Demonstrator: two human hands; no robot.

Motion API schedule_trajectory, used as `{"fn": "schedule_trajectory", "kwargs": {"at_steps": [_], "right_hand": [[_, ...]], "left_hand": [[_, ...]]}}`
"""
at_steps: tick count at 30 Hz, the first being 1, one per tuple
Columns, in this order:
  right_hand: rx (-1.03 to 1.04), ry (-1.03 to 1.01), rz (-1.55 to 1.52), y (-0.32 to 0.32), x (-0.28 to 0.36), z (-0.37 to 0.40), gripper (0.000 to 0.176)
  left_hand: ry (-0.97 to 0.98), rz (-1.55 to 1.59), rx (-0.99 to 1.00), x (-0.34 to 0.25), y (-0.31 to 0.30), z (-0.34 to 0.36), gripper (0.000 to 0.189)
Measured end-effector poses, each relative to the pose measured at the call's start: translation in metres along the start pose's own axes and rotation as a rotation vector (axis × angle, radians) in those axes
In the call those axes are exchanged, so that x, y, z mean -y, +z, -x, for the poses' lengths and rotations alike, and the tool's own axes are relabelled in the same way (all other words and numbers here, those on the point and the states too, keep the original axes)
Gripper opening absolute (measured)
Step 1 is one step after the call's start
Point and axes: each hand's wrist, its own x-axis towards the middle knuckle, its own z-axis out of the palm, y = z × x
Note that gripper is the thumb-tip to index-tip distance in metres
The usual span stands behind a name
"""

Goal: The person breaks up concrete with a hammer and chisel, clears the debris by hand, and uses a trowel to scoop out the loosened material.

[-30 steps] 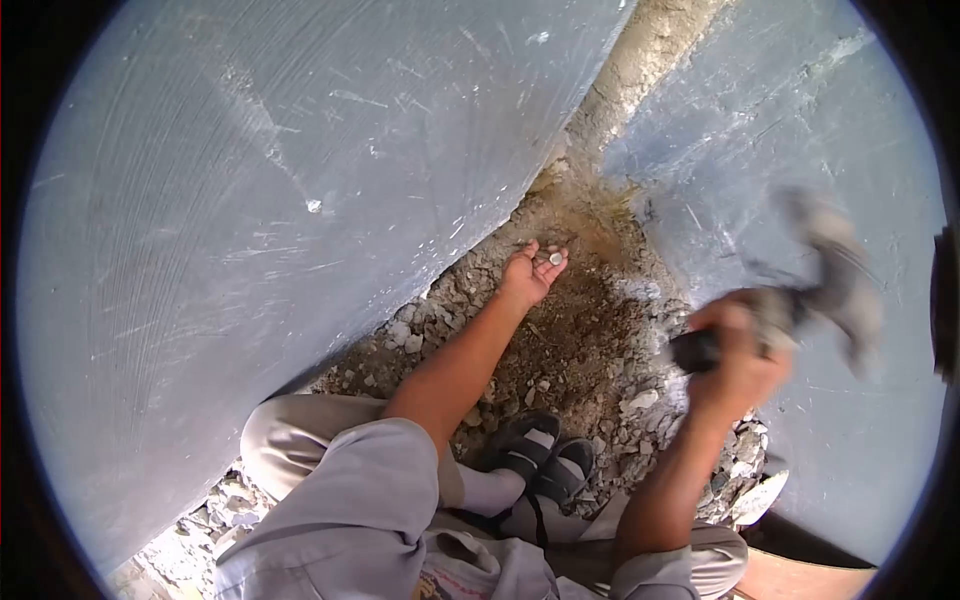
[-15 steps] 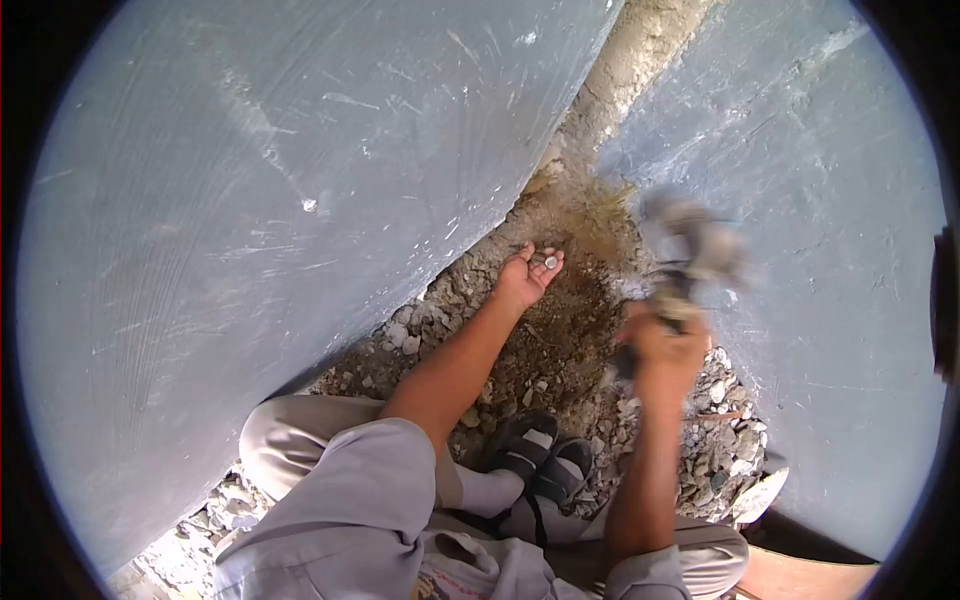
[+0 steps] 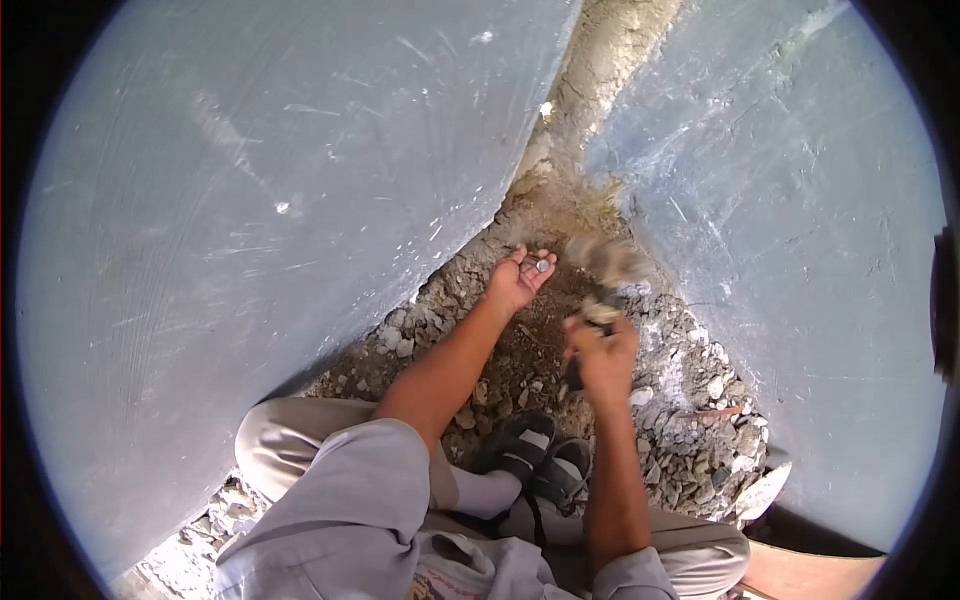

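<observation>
Head view: left hand's [image 3: 515, 283] fingers curl around metal piece [image 3: 542, 266], round end showing at fingertips. Right hand [image 3: 606, 362] grips hammer [image 3: 609, 262], fingers closed on handle; blurred head beyond them, near left fingertips, contact unclear. Grey surfaces [image 3: 330, 180] flank fingers; rubble [image 3: 690, 435] right of them, sandals [image 3: 522, 445] below.

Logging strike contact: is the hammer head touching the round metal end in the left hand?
Apart. The head view shows the blurred hammer head to the right of the round metal end in the left hand, with a gap between.
</observation>
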Motion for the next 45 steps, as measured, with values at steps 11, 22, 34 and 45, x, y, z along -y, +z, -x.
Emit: {"fn": "schedule_trajectory", "kwargs": {"at_steps": [11, 22, 34, 45], "right_hand": [[-0.067, -0.476, 0.694, -0.007, -0.113, -0.021, 0.015], [-0.354, -0.697, 0.268, -0.028, 0.094, 0.006, 0.003], [-0.034, 0.053, -0.050, 0.009, -0.056, -0.007, 0.018], [-0.087, -0.506, 0.531, -0.001, -0.134, -0.013, 0.015]], "left_hand": [[0.014, -0.056, -0.082, 0.000, 0.010, 0.006, 0.016], [-0.020, -0.043, -0.001, -0.002, -0.002, 0.005, 0.018], [-0.085, -0.136, -0.076, 0.000, -0.034, -0.015, 0.030], [-0.066, -0.216, -0.016, -0.006, -0.018, 0.002, 0.029]]}}
